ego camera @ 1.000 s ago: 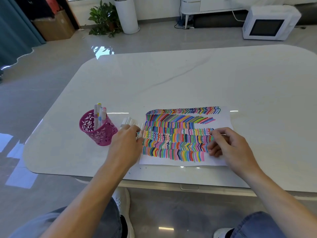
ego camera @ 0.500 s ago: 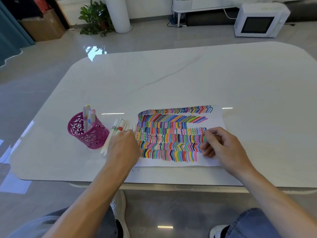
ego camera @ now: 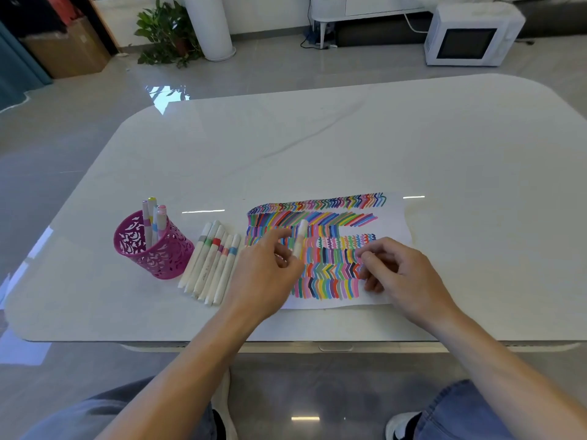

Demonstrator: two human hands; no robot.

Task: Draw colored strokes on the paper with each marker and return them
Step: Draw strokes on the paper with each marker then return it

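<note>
A white paper (ego camera: 392, 217) covered in rows of coloured strokes lies on the white table (ego camera: 349, 138). My left hand (ego camera: 263, 271) hovers over the paper's left part and pinches a white marker (ego camera: 300, 238) that points away from me. My right hand (ego camera: 400, 271) rests on the paper's right side with curled fingers; what its fingertips pinch is too small to tell. Several white markers (ego camera: 211, 262) lie side by side on the table left of the paper. A pink cut-out pen holder (ego camera: 152, 249) stands further left with three markers (ego camera: 154, 217) upright in it.
The table's near edge (ego camera: 286, 338) runs just below my wrists. On the floor beyond the table stand a white microwave (ego camera: 470, 36), a potted plant (ego camera: 165, 33), a white cylinder (ego camera: 211, 27) and a cardboard box (ego camera: 66, 49).
My left hand has left the row of lying markers and moved right over the paper, now with one marker lifted in it. My right hand has stayed on the paper.
</note>
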